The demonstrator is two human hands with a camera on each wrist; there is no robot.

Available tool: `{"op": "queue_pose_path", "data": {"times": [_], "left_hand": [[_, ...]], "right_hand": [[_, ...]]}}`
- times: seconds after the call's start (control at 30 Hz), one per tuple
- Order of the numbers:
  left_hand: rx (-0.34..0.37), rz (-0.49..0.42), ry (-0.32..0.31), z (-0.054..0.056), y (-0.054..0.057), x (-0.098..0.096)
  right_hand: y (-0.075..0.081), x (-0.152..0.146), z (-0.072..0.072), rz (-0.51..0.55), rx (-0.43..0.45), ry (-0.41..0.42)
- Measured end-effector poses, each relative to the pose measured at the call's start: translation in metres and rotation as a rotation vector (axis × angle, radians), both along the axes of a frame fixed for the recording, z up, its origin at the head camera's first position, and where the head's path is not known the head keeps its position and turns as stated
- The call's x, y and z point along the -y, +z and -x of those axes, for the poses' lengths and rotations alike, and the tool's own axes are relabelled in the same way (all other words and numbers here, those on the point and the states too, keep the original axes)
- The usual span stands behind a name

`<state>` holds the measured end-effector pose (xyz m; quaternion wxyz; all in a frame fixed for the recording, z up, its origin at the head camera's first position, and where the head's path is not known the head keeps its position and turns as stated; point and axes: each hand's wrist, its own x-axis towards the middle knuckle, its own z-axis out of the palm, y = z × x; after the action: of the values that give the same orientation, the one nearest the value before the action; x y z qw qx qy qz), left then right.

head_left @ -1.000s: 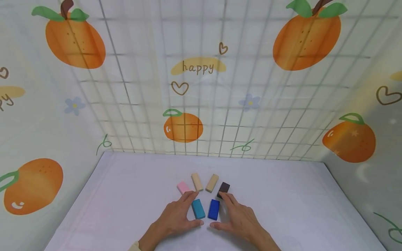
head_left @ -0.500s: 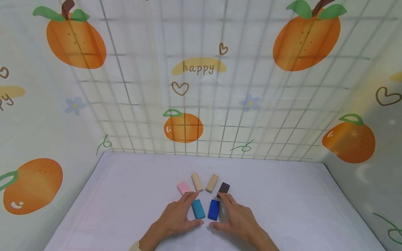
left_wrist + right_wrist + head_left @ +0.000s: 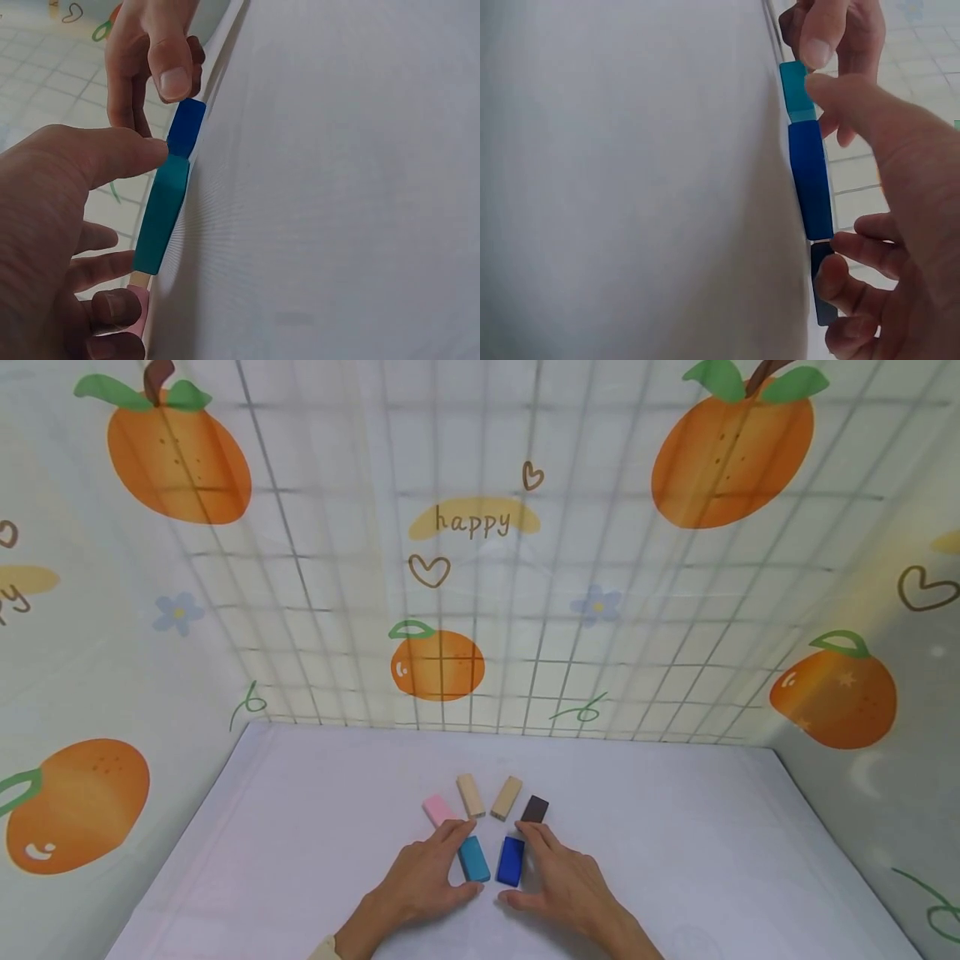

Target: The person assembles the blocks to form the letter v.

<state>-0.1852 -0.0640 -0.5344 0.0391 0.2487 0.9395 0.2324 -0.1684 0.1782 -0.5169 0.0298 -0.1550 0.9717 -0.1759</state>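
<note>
In the head view, my left hand point(image 3: 420, 878) spans the teal block point(image 3: 475, 859). Its thumb lies by the near end and its fingers by the far end; whether they touch it I cannot tell. My right hand point(image 3: 572, 883) stands likewise about the dark blue block point(image 3: 511, 862), the thumb a little short of the near end. The black block point(image 3: 535, 810) is just beyond the right fingertips, partly covered. A pink block point(image 3: 438, 810) shows past the left fingertips. Both wrist views show the teal block point(image 3: 162, 215) and the blue block point(image 3: 811, 180) lying flat.
Two plain wooden blocks point(image 3: 471, 795) lie slanted at the far side of the ring of blocks. A white cloth covers the table point(image 3: 315, 810). Curtains printed with oranges point(image 3: 438, 665) and a grid hang behind and at both sides.
My right hand has shifted slightly left, its thumb and fingertips a little closer about the dark blue block. The left hand has hardly moved. The blocks lie practically as before.
</note>
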Motion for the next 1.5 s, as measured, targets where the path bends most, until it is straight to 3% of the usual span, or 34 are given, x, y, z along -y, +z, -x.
{"op": "queue_pose_path", "data": {"times": [0.3,0.57,0.93,1.2,1.5], "left_hand": [[-0.003,0.007,-0.006,0.0007,-0.0007,-0.0006],[-0.021,0.01,-0.018,0.0018,-0.001,-0.0009],[-0.03,0.029,-0.034,0.0034,-0.001,-0.0027],[-0.071,0.011,-0.047,0.0032,-0.0032,-0.0036],[-0.043,0.015,-0.034,0.0049,-0.0049,-0.0032]], "right_hand": [[-0.0022,0.0003,0.0006,0.001,-0.049,0.027],[-0.0014,0.0008,0.0009,-0.008,-0.014,0.035],[-0.0039,0.0005,0.001,-0.025,-0.065,0.056],[-0.0032,0.0005,0.0011,-0.027,-0.044,0.063],[-0.0049,0.0019,0.0014,-0.023,-0.062,0.061]]}}
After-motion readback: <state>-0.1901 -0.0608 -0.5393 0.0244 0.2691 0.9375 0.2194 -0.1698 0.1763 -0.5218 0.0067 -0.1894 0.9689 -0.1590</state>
